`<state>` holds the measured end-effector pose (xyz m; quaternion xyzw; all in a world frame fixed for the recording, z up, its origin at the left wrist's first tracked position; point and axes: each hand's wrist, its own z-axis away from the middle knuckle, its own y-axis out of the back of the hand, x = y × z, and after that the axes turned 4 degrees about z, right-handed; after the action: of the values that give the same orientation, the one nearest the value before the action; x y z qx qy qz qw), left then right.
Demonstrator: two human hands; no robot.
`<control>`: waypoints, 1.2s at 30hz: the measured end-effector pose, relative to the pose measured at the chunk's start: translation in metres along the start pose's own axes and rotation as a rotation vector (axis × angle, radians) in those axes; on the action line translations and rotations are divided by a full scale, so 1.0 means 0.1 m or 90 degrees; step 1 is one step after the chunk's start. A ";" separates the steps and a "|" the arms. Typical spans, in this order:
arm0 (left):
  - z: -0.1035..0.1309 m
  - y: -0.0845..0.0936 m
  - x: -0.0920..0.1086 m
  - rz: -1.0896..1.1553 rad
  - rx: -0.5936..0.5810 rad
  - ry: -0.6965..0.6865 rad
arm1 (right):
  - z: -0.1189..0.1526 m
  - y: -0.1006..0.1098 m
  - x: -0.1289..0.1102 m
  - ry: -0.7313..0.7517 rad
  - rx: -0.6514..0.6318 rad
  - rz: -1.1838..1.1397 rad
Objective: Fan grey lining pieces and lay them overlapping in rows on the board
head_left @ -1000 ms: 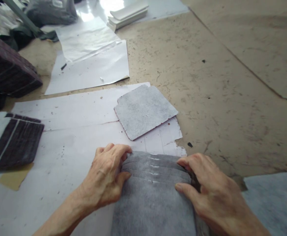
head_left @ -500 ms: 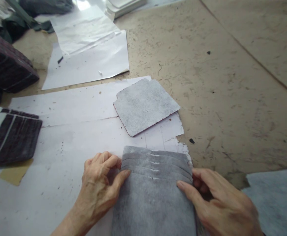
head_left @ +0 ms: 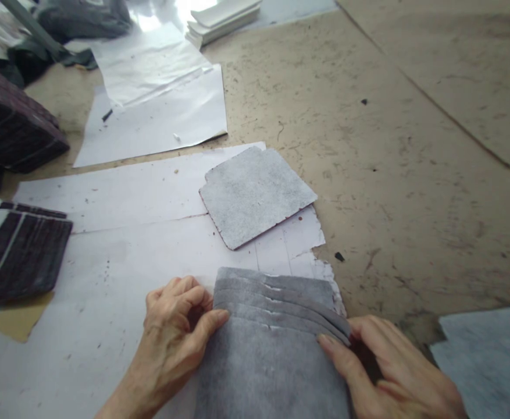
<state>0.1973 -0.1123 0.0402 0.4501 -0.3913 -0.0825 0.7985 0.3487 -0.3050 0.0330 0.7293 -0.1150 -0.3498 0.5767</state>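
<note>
A grey layered fabric piece [head_left: 272,366] lies at the bottom centre, with several overlapping strips across its upper part and short white marks down their middle. My left hand [head_left: 182,331] pinches its left edge between thumb and fingers. On the opposite side, my right hand [head_left: 385,361] grips the right ends of the strips, which are lifted and bunched at the fingertips. Just above lies a separate light grey piece [head_left: 259,198] with a notched corner and dark edges.
White paper [head_left: 128,256] covers the brown table [head_left: 368,174]. Dark striped pieces [head_left: 28,250] lie at the left over yellow card [head_left: 23,319]. A dark striped stack [head_left: 14,122] stands further back. Grey fabric [head_left: 490,355] lies at the lower right; white sheets [head_left: 163,116] lie behind.
The right ends of the strips have been raised and pulled together by my right hand. My left hand keeps its hold. The whole view has shifted slightly.
</note>
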 end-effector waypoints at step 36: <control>0.05 -0.02 -0.01 -0.039 0.009 -0.022 | 0.00 -0.05 -0.08 -0.030 -0.007 0.092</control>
<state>0.1937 -0.1164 0.0399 0.4661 -0.3913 -0.1118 0.7856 0.3417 -0.2994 0.0310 0.7074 -0.1789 -0.3248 0.6017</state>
